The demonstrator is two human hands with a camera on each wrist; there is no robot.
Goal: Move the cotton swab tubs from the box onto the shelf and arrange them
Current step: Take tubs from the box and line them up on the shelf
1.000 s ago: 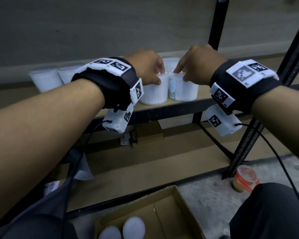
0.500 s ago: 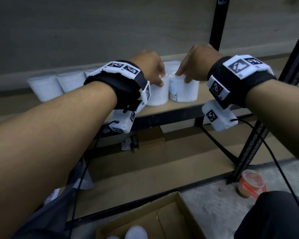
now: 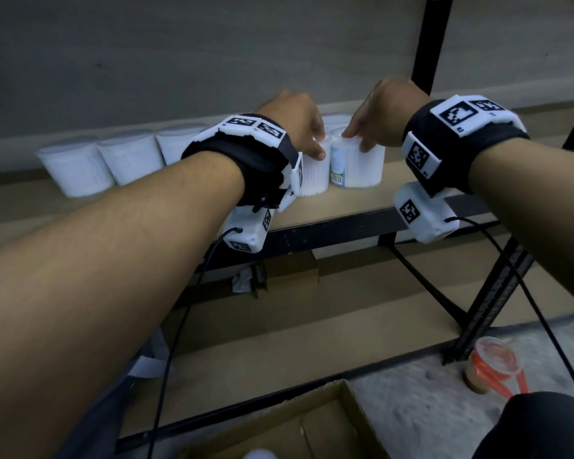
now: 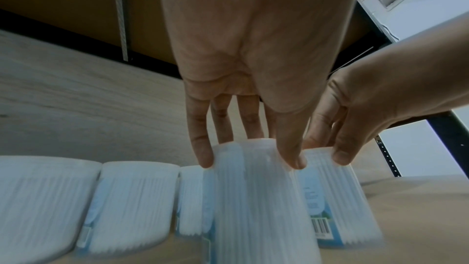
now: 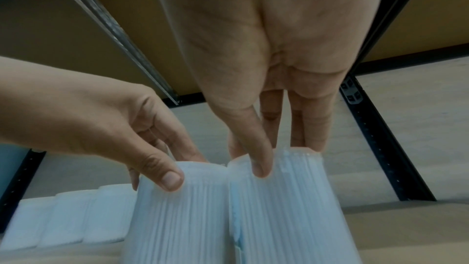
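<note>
Tubs (image 3: 315,173) (image 3: 358,165) touching on shelf (image 3: 338,223), each hand (image 3: 292,117) (image 3: 388,111) gripping one.

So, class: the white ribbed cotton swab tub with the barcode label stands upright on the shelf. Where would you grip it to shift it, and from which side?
Grip the white ribbed cotton swab tub with the barcode label around its top rim, from above, as the right hand does. It stands upright, another tub presses against its left, and the shelf is below, so only the top is probably free.
</note>
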